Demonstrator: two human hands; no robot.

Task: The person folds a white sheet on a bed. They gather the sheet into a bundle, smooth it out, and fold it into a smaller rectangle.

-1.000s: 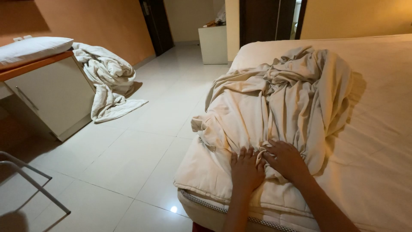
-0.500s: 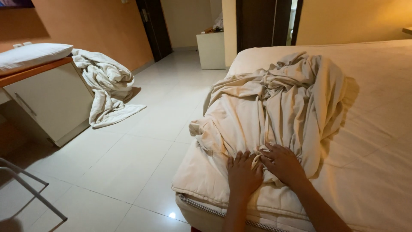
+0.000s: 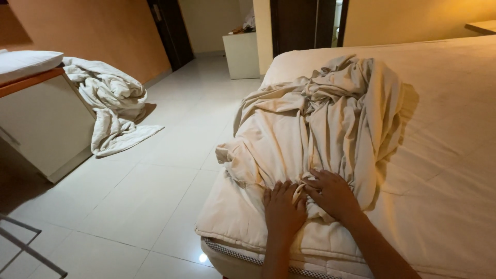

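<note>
the crumpled cream cotton-like sheet (image 3: pixel 320 129) is matt, soft and deeply creased. the cream quilted mattress pad (image 3: pixel 449 155) under it looks matt and faintly textured. the pale tiled floor (image 3: pixel 170 170) is smooth and glossy, catching light. the heaped white cloth duvet (image 3: pixel 111 103) looks matt and puffy.

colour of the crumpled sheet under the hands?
Plain cream, no pattern: the crumpled sheet shows best in the head view.

Left hand (image 3: pixel 283 209) is laid flat, palm down, fingers spread. Right hand (image 3: pixel 332 195) is placed just beside it, fingers curled.
</note>
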